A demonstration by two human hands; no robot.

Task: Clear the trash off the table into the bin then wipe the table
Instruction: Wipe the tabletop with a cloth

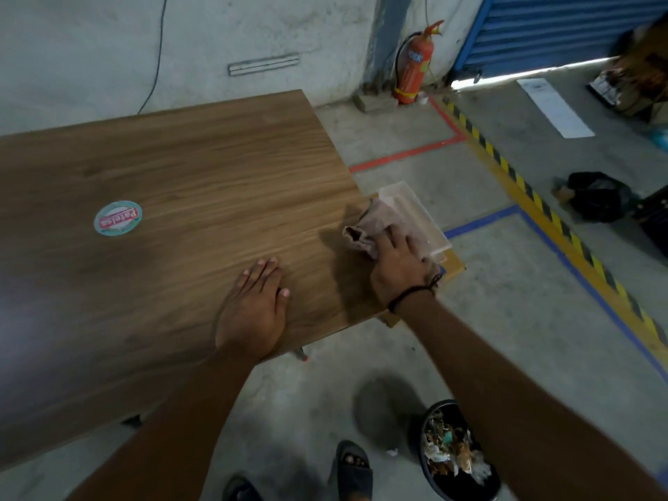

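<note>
A wooden table (180, 168) fills the left of the view. My right hand (399, 265) presses a crumpled greyish-pink cloth (372, 226) onto the table's right edge, fingers spread over the cloth. My left hand (253, 309) lies flat on the tabletop near the front edge, palm down, holding nothing. A black bin (459, 453) full of paper and wrapper trash stands on the floor under my right forearm. A round red-and-teal sticker (118, 216) sits on the tabletop at the left.
A clear plastic tray (415, 211) rests on a low wooden stand just past the table's right edge, touching the cloth. A red fire extinguisher (414, 66) stands at the wall. Black bag (596, 197) lies right, beyond yellow-black floor tape. My sandalled feet (352, 468) are below.
</note>
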